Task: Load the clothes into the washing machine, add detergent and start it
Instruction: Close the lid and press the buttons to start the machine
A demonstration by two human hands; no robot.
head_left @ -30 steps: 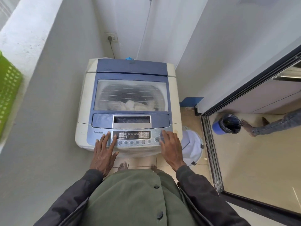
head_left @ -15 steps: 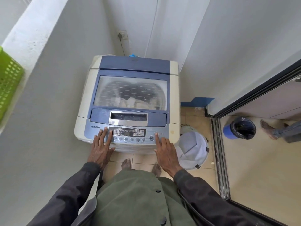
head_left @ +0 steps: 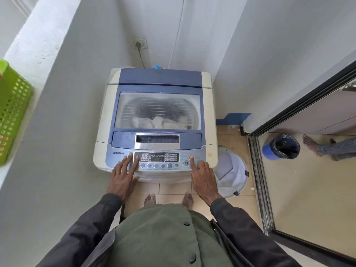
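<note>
A top-loading washing machine stands against the far wall, cream with a blue lid that is down. Through the lid's window, pale clothes lie in the drum. The control panel runs along the front edge. My left hand rests flat on the panel's left end, fingers straight. My right hand has its index finger stretched out, the tip on the round power button; its other fingers are curled.
A green perforated basket sits on the ledge at left. A white mesh laundry hamper stands on the tile floor right of the machine. A sliding door frame borders the right; beyond it are a blue bin and another person's foot.
My right hand has gone from lying flat on the panel to pointing, and its index fingertip now touches the power button. My left hand stays on the panel's left end.
</note>
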